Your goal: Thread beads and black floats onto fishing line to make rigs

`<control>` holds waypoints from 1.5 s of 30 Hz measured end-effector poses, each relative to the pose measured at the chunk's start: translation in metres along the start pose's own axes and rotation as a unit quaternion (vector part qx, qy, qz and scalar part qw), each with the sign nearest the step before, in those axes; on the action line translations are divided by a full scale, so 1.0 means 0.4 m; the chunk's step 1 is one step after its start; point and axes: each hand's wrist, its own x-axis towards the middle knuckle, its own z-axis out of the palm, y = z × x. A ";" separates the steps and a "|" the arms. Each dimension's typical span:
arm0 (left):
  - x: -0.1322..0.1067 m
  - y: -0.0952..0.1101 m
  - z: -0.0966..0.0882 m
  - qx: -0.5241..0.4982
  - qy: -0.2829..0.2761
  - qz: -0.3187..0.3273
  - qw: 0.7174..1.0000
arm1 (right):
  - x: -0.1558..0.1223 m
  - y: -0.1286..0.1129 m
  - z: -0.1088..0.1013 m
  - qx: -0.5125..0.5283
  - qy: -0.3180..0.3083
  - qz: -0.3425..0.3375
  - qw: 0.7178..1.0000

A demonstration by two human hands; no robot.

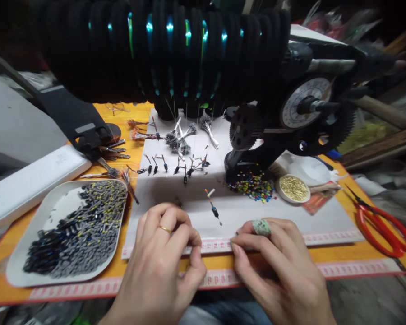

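My left hand [165, 250], with a gold ring, is closed over the front of the white board [203, 201], thumb and fingertips together. Facing it across a short gap, my right hand [274, 262] pinches thumb against forefinger; a green wrap [261, 227] covers part of one finger. Anything in either pinch is too small or hidden to name. Just beyond the hands lies a small black piece with an orange-tipped stem [214, 211]. Several similar black pieces [185, 178] lie farther back. Between the hands runs a pink-numbered measuring tape [215, 245].
A white tray [12, 271] of small black and grey parts stands left. Over the board hangs a dark ridged machine roller [169, 54], with gears [245, 128] at right. Coloured beads [252, 185], a dish [284, 196] of gold bits and red-handled scissors [379, 225] lie right.
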 end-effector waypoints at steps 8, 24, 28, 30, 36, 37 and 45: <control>-0.004 -0.006 0.002 0.013 0.004 0.013 1.000 | -0.008 0.007 -0.009 -0.005 0.009 0.017 1.000; 0.004 -0.001 0.009 0.006 0.019 -0.022 1.000 | -0.002 0.002 -0.018 0.005 -0.008 0.044 0.999; 0.003 0.004 0.008 0.003 0.028 -0.030 0.999 | -0.002 -0.001 -0.026 -0.007 -0.013 0.054 0.998; 0.002 0.007 0.009 0.000 0.029 -0.035 0.999 | -0.002 -0.001 -0.029 -0.010 -0.019 0.066 0.998; 0.006 0.021 0.014 -0.015 0.037 -0.074 0.996 | 0.000 0.002 -0.031 -0.013 -0.038 0.056 0.998; 0.008 0.022 0.014 -0.014 0.039 -0.080 0.996 | 0.000 0.003 -0.030 -0.010 -0.040 0.057 0.998; 0.017 0.020 0.008 -0.008 0.012 -0.087 0.996 | -0.012 0.008 -0.025 -0.002 -0.038 0.052 0.998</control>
